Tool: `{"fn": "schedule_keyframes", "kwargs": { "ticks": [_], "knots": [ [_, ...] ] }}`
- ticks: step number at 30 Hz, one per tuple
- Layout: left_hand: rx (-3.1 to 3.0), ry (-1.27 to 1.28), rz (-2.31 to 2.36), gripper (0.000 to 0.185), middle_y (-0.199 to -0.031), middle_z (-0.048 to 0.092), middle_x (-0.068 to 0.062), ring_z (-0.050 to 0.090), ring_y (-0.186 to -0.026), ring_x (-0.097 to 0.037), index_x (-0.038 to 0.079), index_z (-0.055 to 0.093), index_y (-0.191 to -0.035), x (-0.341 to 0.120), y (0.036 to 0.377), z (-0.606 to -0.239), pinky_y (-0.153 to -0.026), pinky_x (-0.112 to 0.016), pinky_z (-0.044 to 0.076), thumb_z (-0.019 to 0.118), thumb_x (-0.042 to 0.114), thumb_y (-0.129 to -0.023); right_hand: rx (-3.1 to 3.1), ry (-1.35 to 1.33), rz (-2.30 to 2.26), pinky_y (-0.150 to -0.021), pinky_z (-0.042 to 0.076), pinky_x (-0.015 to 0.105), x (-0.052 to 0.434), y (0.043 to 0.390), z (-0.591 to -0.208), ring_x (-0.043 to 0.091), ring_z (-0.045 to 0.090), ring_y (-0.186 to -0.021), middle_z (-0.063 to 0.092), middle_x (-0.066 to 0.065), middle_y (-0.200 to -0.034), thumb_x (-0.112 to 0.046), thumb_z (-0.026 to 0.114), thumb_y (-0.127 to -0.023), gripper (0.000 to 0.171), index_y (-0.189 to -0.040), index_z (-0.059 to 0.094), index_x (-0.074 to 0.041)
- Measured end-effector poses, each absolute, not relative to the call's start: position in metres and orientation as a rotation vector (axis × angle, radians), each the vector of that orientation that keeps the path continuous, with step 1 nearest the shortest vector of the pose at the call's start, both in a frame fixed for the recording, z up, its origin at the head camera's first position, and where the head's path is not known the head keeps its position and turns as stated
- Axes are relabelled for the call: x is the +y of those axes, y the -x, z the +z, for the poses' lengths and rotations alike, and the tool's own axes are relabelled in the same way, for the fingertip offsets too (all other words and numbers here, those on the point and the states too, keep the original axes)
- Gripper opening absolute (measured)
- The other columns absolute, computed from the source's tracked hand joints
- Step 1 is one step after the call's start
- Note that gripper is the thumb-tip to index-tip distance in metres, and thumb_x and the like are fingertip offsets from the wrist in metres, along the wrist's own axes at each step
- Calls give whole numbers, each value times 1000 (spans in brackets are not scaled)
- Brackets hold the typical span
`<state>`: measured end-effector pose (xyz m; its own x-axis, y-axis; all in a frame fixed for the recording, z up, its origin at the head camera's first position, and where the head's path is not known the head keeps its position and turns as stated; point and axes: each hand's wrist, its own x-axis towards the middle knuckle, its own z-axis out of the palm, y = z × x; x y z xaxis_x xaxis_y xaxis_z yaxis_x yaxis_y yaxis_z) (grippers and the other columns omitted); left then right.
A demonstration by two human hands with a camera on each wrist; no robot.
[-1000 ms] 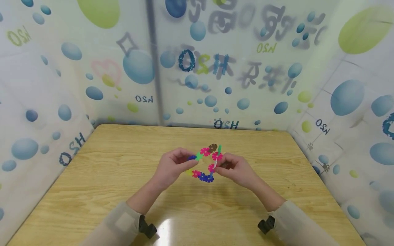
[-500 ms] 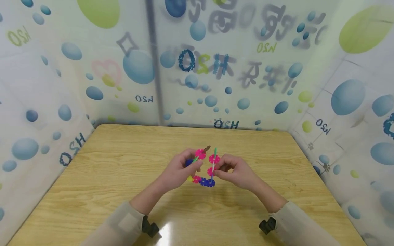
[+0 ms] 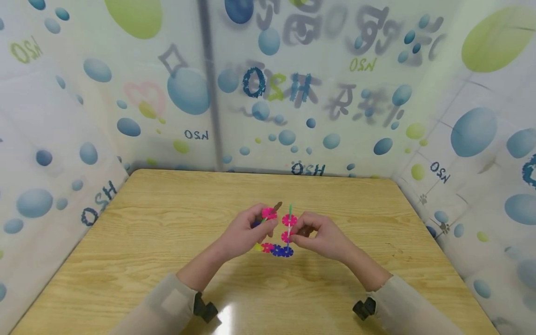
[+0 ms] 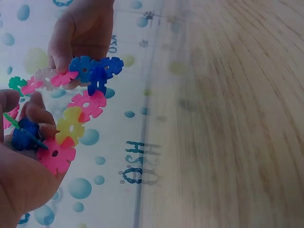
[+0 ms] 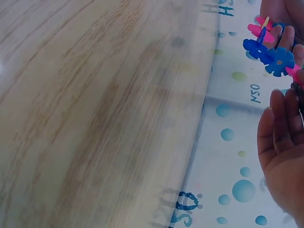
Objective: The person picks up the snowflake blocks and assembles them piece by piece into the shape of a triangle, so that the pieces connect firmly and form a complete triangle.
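A chain of notched plastic snowflake discs (image 3: 276,250) in pink, blue, yellow, white, green and brown hangs between both hands over the table. My left hand (image 3: 240,234) grips its left part, beside a pink disc (image 3: 269,213) and the end brown disc (image 3: 277,207). My right hand (image 3: 320,235) pinches the right part near a lower pink disc (image 3: 286,237); a green disc (image 3: 291,211) tops that side. A gap separates the brown and green ends. In the left wrist view, a yellow disc (image 4: 71,126) and blue discs (image 4: 82,69) curve from hand to hand.
The wooden table (image 3: 167,260) lies below both hands. Around its back and sides stand patterned curtain walls (image 3: 268,139) with printed bubbles and lettering. A dark wrist device (image 3: 204,307) sits at the left sleeve, another dark device (image 3: 364,308) at the right.
The brown and green ends, close together a second ago, have come apart. My left hand has turned its part of the chain, tilting the brown disc edge-on; the lower chain has sunk slightly.
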<state>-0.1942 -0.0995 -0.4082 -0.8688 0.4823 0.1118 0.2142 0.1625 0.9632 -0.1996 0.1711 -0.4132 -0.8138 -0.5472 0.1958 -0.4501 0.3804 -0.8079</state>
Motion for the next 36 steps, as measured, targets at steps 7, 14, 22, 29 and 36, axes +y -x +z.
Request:
{"fn": "schedule_keyframes", "kwargs": {
  "ticks": [7,14,22,29,36],
  "knots": [
    [2170,-716,1791,32,-95,67,-4,60,-80,-19,7,71,-115,-99,194,-407,-66,-29,50,53,33,-118,2542,954,-1402,-79,60,30,172,199,-413,12,69,-86,71,-5,-97,-15,83,-99,5,-100,78,-18],
    [2261,-654,1713,23,-77,58,0,51,-69,-16,16,74,-119,-96,194,-408,-64,-26,45,74,35,-107,2529,992,-1388,-80,61,31,171,198,-410,12,68,-87,71,-5,-99,-16,83,-99,6,-101,79,-20],
    [2311,-678,1712,15,-78,60,2,47,-69,-15,18,76,-111,-89,192,-411,-66,-27,46,75,32,-106,2531,1036,-1360,-80,62,31,170,197,-411,12,67,-87,73,-7,-99,-16,83,-98,9,-103,78,-22],
    [2374,-696,1658,10,-77,60,3,46,-65,-13,20,76,-110,-88,191,-411,-63,-25,44,75,30,-107,2565,858,-1515,-78,60,28,183,199,-404,12,68,-88,74,4,-107,-15,70,-109,10,-114,79,-17],
    [2435,-741,1583,7,-97,79,0,56,-67,-9,19,76,-111,-83,189,-412,-62,-22,50,75,23,-106,2500,963,-1755,-80,65,28,180,197,-376,21,76,-93,73,12,-109,0,70,-105,28,-133,67,-6]
  ]
}}
